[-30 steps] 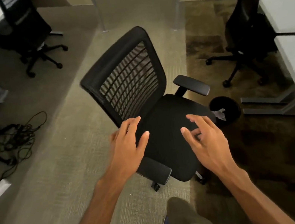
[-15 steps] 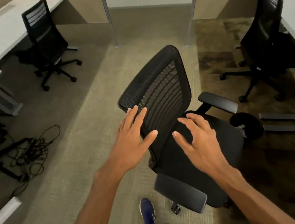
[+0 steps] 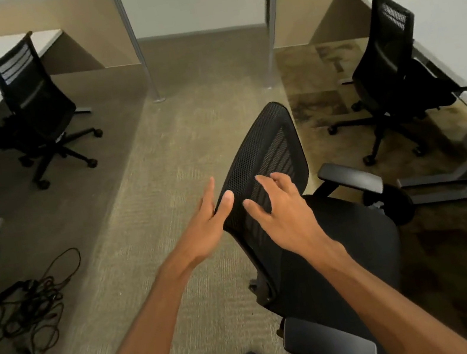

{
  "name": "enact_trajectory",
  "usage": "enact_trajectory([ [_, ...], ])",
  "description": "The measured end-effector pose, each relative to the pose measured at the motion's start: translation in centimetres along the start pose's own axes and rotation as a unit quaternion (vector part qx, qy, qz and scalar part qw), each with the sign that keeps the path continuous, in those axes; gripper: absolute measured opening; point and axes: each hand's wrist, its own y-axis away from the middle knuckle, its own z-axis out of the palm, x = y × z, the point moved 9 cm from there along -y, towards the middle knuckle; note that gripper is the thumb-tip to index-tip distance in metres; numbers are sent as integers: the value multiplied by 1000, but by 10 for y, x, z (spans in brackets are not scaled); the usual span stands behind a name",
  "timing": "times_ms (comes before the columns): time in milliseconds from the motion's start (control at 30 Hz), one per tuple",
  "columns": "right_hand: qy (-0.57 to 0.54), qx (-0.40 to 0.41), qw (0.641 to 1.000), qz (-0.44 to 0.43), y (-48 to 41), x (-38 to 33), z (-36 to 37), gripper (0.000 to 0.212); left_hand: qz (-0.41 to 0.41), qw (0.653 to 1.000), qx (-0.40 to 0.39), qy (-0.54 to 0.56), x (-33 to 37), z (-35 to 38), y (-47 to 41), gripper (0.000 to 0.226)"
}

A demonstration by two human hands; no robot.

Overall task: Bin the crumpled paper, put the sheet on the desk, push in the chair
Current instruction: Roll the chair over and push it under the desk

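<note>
Both hands are reaching spread-fingered for the chair (image 3: pixel 268 152): the left hand (image 3: pixel 207 223) is touching its backrest edge, the right hand (image 3: pixel 281 209) hovering over the mesh. It is probably rolling easily on casters, so gripping the stiff backrest frame looks best.

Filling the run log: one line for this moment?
step: push in chair | left hand: at mesh backrest edge, open | right hand: open over backrest | chair: away from desk

Lighting is dim and warm overall, brightest on the white counter (image 3: pixel 444 2) tops. Carpet (image 3: pixel 171 219) at lower right falls into deep shadow. Wide-angle distortion bends the frame edges. Slight motion blur softens detail.
</note>
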Motion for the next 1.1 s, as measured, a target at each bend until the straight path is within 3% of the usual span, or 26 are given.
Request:
enact_trajectory([
  [267, 17, -30, 995, 97, -73, -5, 38, 77, -33, 996, -35, 81, -14, -24, -56, 92],
  [400, 37, -27, 984, 170, -104, -1, 59, 91, -41, 990, -89, 98, -20, -41, -87, 92],
  [567, 48, 14, 966, 255, -126, -4, 72, 91, -19, 975, -217, 48, -23, -58, -120, 97],
  [667, 44, 34, 948, 313, -131, -5, 75, 86, 6, 971, -238, 12, -20, -74, -151, 102],
  [800, 39, 64, 930, 359, -131, -8, 82, 84, 53, 956, -281, -68, -10, -88, -185, 87],
  [867, 48, 83, 926, 366, -132, -10, 84, 83, 97, 939, -302, -132, -2, -89, -202, 77],
  [1000, 53, 112, 928, 352, -130, -10, 85, 79, 227, 890, -295, -264, 19, -80, -218, 81],
  [1100, 49, 139, 920, 363, -126, -13, 87, 79, 369, 803, -302, -358, 38, -63, -222, 88],
])
